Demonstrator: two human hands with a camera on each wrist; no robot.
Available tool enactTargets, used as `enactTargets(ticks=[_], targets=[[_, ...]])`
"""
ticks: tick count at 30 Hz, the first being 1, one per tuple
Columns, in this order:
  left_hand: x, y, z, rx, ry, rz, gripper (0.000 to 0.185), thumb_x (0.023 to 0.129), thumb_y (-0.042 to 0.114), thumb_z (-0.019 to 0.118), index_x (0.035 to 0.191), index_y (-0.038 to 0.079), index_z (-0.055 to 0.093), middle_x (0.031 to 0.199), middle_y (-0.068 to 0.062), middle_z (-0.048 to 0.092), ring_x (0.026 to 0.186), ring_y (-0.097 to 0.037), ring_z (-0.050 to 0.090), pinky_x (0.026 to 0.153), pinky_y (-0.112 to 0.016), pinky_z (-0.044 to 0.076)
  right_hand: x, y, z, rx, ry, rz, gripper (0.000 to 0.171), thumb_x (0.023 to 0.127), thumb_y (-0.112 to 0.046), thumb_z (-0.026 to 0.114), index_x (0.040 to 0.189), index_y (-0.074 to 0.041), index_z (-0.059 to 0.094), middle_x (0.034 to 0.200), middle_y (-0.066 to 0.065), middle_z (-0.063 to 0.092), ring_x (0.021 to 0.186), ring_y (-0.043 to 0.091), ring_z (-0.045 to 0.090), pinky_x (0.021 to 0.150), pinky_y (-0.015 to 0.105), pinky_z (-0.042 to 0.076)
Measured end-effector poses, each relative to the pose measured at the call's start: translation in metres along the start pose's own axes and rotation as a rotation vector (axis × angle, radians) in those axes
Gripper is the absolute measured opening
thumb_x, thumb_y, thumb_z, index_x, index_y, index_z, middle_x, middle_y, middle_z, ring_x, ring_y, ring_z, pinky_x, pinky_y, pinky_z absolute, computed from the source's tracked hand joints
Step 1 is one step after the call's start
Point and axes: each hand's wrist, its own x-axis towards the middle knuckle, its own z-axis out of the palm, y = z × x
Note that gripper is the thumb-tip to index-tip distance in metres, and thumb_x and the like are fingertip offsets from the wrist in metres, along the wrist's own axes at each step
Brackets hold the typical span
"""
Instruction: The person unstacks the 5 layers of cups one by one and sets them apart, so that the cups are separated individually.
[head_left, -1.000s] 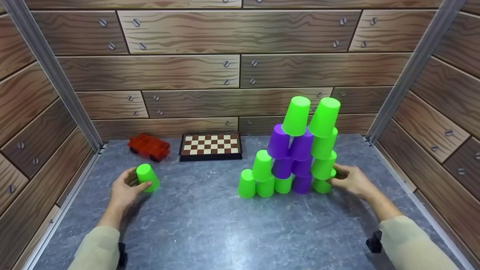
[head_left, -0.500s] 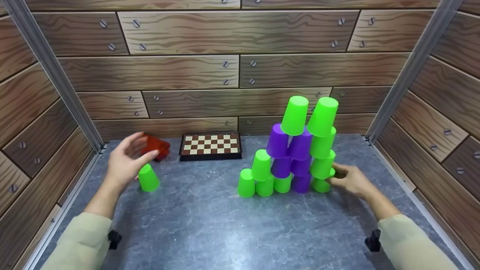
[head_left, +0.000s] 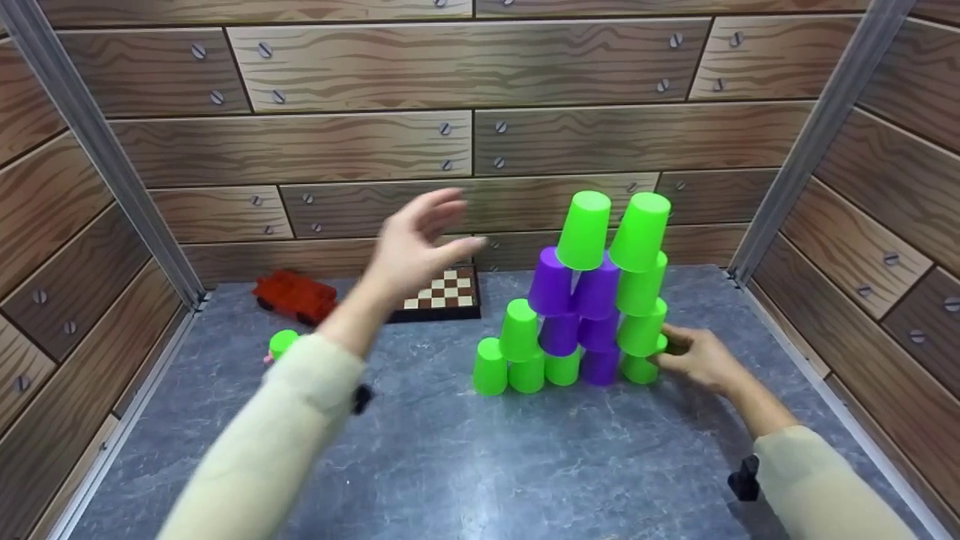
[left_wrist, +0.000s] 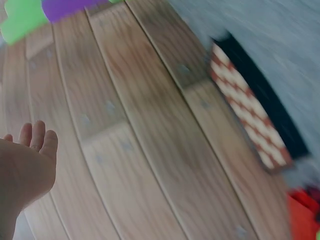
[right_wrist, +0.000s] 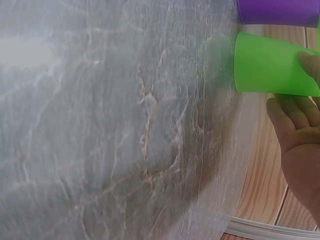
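My left hand [head_left: 411, 251] is raised over the chessboard [head_left: 452, 291], fingers loosely extended and nothing in them; the left wrist view also shows this hand [left_wrist: 30, 167]. At the right stands a stack of upside-down green and purple cups, stepped on its left side, with two green cups on top, one of them a top green cup [head_left: 585, 229]. My right hand [head_left: 697, 361] is at the bottom right of the stack. It pinches the lowest green cup [right_wrist: 270, 65] there, thumb on the cup's side and fingers at the opposite side, partly hidden.
A lone green cup [head_left: 283, 343] stands at the left, partly behind the left sleeve, with a small pink bit beside it. Behind it is a red toy car [head_left: 295, 295]. Wood-patterned walls [head_left: 352, 67] enclose the grey marbled table [head_left: 480, 465].
My left hand let go of the green cup at the left, rose, and moved rightward over the chessboard. The right hand stays at the stack, which keeps its shape.
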Motion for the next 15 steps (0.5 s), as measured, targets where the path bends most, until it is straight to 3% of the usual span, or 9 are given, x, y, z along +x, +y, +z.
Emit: enactTargets(ticks=[7,15], targets=[[0.029,0.013,0.068,0.002,-0.087,-0.012,0.072,0.086,0.023,0.091,0.15,0.016,0.058,0.145,-0.007,0.064,0.135,-0.023,0.06,0.11,-0.033,0.05,0.001,0.002,0.001,0.026,0.004,-0.01,0.062,0.094,-0.004,0.078,0.149,0.008,0.053,0.13,0.027,0.07,0.113,0.03,0.068,0.089,0.017,0.054],[0.044,0.011,0.112,0.066,-0.095,-0.037,0.068,0.089,0.026,0.089,0.15,0.019,0.059,0.147,-0.006,0.064,0.135,-0.018,0.06,0.111,-0.039,0.05,0.0,0.003,0.001,0.042,0.0,-0.004,0.062,0.094,-0.003,0.078,0.15,0.009,0.052,0.129,0.027,0.07,0.112,0.03,0.069,0.087,0.017,0.055]])
